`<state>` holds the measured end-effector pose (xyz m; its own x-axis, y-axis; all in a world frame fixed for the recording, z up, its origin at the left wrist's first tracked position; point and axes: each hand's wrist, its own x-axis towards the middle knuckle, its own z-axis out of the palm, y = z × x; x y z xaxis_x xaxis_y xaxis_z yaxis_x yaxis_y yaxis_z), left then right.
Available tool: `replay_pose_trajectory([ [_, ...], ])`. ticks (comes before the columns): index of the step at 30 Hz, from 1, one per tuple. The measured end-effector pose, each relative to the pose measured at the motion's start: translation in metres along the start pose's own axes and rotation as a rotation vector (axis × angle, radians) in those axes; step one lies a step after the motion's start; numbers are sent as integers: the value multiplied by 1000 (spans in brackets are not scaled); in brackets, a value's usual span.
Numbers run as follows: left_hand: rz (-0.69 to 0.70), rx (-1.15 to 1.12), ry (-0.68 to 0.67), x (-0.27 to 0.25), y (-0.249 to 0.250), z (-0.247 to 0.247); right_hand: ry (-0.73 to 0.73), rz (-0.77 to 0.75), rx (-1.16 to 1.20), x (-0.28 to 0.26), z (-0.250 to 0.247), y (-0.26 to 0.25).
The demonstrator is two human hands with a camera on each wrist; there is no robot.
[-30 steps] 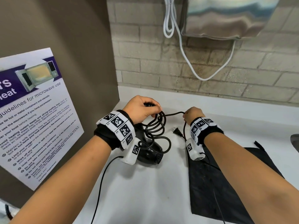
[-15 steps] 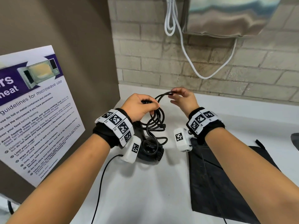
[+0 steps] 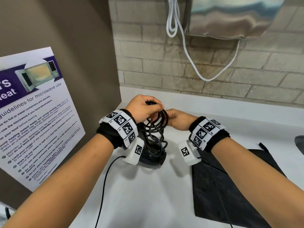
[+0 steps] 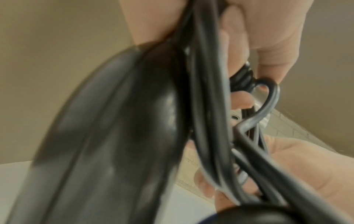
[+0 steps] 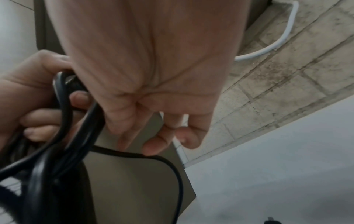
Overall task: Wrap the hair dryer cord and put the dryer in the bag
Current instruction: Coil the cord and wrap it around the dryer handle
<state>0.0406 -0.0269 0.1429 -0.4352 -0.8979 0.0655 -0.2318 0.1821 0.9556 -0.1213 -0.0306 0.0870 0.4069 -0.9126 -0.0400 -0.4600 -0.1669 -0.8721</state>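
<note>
The black hair dryer (image 3: 153,156) stands on its head on the white counter (image 3: 148,195), handle up. My left hand (image 3: 144,109) grips the top of the handle together with the black cord (image 3: 158,127), which hangs in several loops beside it. In the left wrist view the handle (image 4: 114,136) is a blur and the cord (image 4: 206,106) runs under my fingers (image 4: 268,45). My right hand (image 3: 176,119) touches the loops from the right, holding the cord (image 5: 80,124) at the thumb side, next to the left hand (image 5: 28,91). The plug is hidden. The black bag (image 3: 230,186) lies flat under my right forearm.
A microwave-use poster (image 3: 32,112) hangs on the brown panel at left. Behind is a brick wall (image 3: 213,71) with a hanging white cable (image 3: 185,46) and a steel dispenser (image 3: 238,15). Thin black wrist-camera cables (image 3: 105,186) trail over the counter. A dark object (image 3: 300,145) sits at the right edge.
My right hand carried the cord's free end up and over behind the left hand, then came down to the right of the coils. The dangling plug is out of sight.
</note>
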Motion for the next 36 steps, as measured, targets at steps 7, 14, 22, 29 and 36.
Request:
replay_pose_trajectory([
  [7,-6,-35,9,1,-2,-5,-42,-8,-11,6,6,4],
  [14,-10,34,-3,7,-11,-8,194,-60,-102,12,-6,6],
  [22,-46,79,-100,4,-10,-7,956,332,8,23,-39,40],
  [29,-15,8,11,1,-22,-17,584,788,-337,-17,-63,80],
  [36,-22,-14,24,11,-20,-11,438,187,-93,0,-32,22],
])
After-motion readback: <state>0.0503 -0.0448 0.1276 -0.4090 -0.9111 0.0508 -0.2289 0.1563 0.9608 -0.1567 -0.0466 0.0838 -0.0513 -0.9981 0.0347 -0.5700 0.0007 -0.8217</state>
